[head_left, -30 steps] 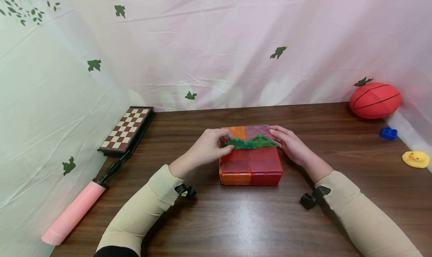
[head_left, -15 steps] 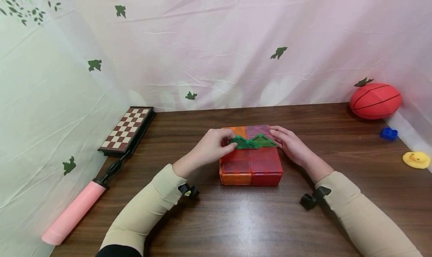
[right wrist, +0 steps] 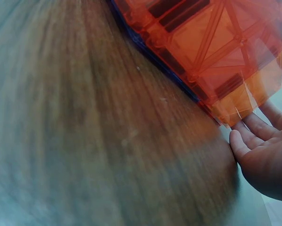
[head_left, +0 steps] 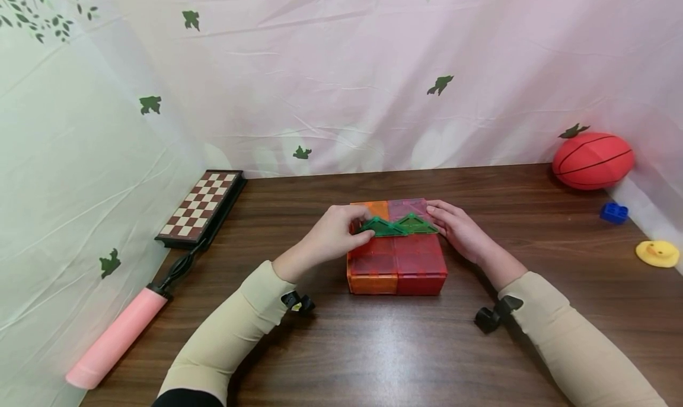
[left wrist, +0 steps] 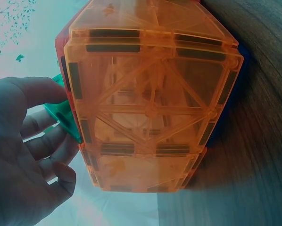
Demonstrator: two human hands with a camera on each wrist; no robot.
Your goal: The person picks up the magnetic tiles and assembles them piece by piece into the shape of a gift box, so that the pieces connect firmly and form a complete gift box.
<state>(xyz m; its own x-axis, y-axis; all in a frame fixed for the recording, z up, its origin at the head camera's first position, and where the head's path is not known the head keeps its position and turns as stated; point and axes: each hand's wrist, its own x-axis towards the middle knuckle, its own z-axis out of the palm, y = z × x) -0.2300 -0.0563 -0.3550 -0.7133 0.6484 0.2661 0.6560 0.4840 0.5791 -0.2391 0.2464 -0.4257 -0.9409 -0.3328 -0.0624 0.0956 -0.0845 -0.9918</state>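
Observation:
A low box of see-through magnetic tiles (head_left: pixel 396 261), red, orange and purple, sits on the table in the head view. Two green triangular tiles stand in a row across its top, a left one (head_left: pixel 388 228) overlapping a right one (head_left: pixel 414 223). My left hand (head_left: pixel 336 232) pinches the left triangle at its outer end; the left wrist view shows thumb and finger at the green tile (left wrist: pixel 71 123) beside the box's orange side (left wrist: pixel 150 113). At the far right corner, my right hand (head_left: pixel 461 232) rests with extended fingers (right wrist: pixel 259 127) along the box's side.
Left on the wooden table (head_left: pixel 373 347) lie a chessboard (head_left: pixel 198 207) and a pink hand pump (head_left: pixel 118 337) with a black handle. A red ball (head_left: pixel 593 161), a blue toy brick (head_left: pixel 614 212) and a yellow rubber duck (head_left: pixel 657 254) stand at the right. Pale cloth hangs behind.
My left hand has shifted slightly to the right with the left green triangle, which overlaps the other a little more. The right hand and the box stay where they were.

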